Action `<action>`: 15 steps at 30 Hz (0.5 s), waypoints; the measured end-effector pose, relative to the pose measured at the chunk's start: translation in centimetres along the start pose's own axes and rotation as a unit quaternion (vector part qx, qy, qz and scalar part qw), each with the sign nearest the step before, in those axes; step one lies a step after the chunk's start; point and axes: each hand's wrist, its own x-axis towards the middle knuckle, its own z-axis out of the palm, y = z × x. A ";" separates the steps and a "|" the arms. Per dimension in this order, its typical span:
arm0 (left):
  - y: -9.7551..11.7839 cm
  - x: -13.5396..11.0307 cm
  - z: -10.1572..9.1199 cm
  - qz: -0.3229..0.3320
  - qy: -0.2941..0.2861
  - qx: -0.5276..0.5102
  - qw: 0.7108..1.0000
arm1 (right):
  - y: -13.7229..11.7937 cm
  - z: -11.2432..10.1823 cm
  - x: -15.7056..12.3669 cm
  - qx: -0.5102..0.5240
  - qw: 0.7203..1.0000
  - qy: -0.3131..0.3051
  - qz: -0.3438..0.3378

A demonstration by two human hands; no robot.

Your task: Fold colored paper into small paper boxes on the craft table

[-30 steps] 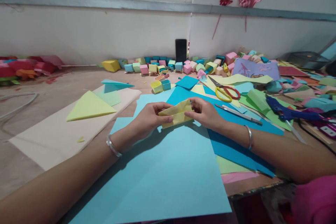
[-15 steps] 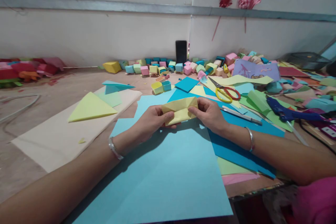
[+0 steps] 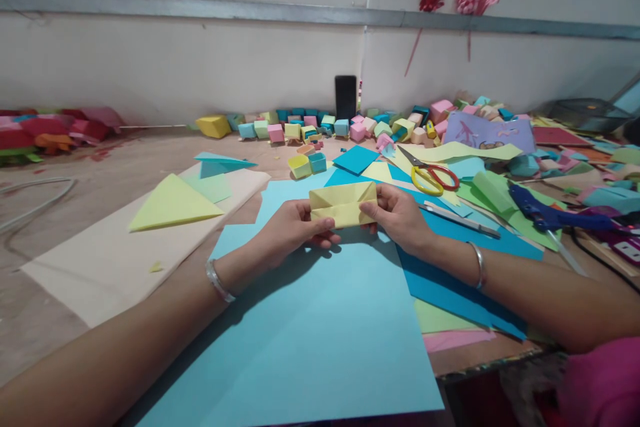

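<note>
A folded yellow paper piece (image 3: pixel 343 203) is held just above the table between both hands, its long side level. My left hand (image 3: pixel 290 233) pinches its left end with closed fingers. My right hand (image 3: pixel 400 217) grips its right end, thumb on top. Both wrists wear a thin silver bangle. Under the hands lies a large light blue sheet (image 3: pixel 310 327), with a darker blue sheet (image 3: pixel 450 280) beside it to the right.
Red and yellow scissors (image 3: pixel 433 177) and a blue glue gun (image 3: pixel 545 213) lie to the right among loose coloured papers. Several small paper boxes (image 3: pixel 310 127) line the back by a black phone (image 3: pixel 345 97). A yellow-green triangle (image 3: pixel 170 203) rests on cream paper at the left.
The yellow piece has been turned and raised a little, from tilted to level, and now shows a flatter rectangular face. Both hands kept hold of it.
</note>
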 end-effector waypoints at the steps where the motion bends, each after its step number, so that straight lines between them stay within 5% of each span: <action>1: 0.0 0.0 0.0 -0.001 -0.001 0.002 1.000 | 0.0 0.0 0.0 0.003 1.000 -0.008 0.002; 15: -0.3 0.0 -0.3 0.010 -0.024 -0.005 1.000 | -0.3 0.0 -0.3 0.018 0.999 -0.032 0.027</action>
